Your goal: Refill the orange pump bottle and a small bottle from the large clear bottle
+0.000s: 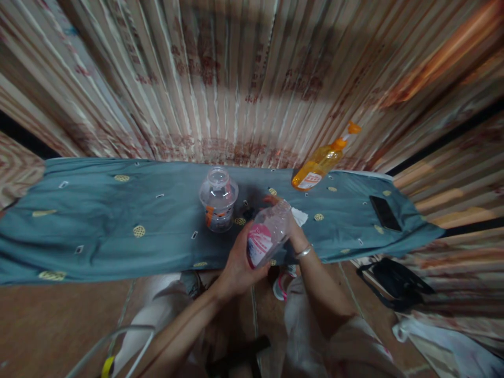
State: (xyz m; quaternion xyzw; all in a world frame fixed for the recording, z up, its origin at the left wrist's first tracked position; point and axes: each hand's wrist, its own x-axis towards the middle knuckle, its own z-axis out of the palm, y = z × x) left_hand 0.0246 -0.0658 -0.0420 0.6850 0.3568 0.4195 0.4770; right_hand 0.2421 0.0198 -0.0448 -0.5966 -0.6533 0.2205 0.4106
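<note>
A clear plastic bottle (271,231) with a pink and white label is tilted above the near edge of the cloth, its neck up and to the right. Around its lower part my left hand (238,262) is closed. My right hand (292,224) grips the upper part from the far side, with most of its fingers hidden behind the bottle. A crumpled white tissue (300,216) shows right beside my right hand. To the left stands an upright clear plastic jar (219,202) with an orange and black label. A small dark object (249,212) lies between jar and bottle.
Teal patterned cloth (98,215) covers the narrow table. An orange pump bottle (318,165) stands at the back right, and a black phone (385,212) lies near the right end. A pleated curtain (236,79) hangs behind. A black bag (397,281) is below on the right.
</note>
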